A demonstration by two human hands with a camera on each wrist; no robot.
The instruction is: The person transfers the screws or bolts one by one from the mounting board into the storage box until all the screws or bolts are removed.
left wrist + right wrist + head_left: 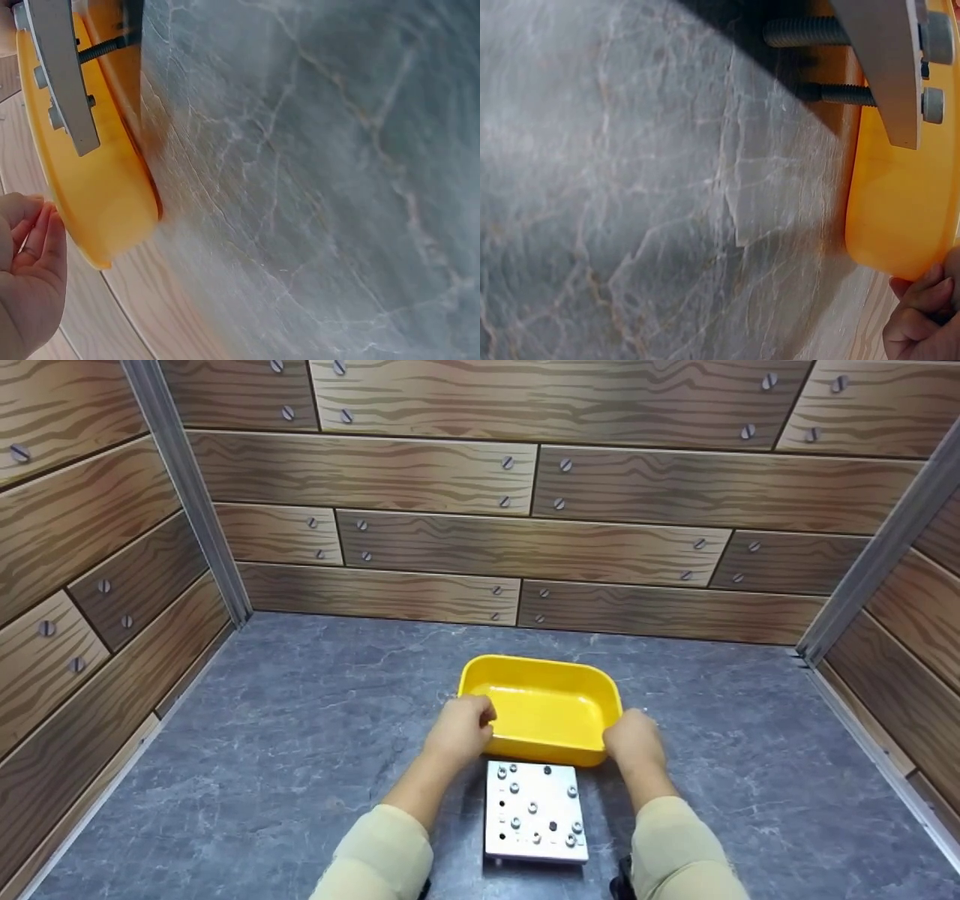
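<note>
A yellow plastic tray (547, 712) with rounded corners and nothing inside it stands in the middle of the head view. At its left end my left hand (461, 727) pinches the rim; the left wrist view shows thumb and fingertips together at the edge of the tray (112, 202). My right hand (636, 739) holds the right end, its fingers curled at the rim in the right wrist view. Just in front of the tray, between my forearms, is a silvery metal plate (551, 802) with several socket-head screws and dark holes. Screw shanks stick out beneath the plate (885, 67).
The grey marbled tabletop (315, 720) spreads around the tray and plate. Wood-patterned panels (420, 540) wall it in at the back and on both sides, with metal posts (202, 510) in the corners.
</note>
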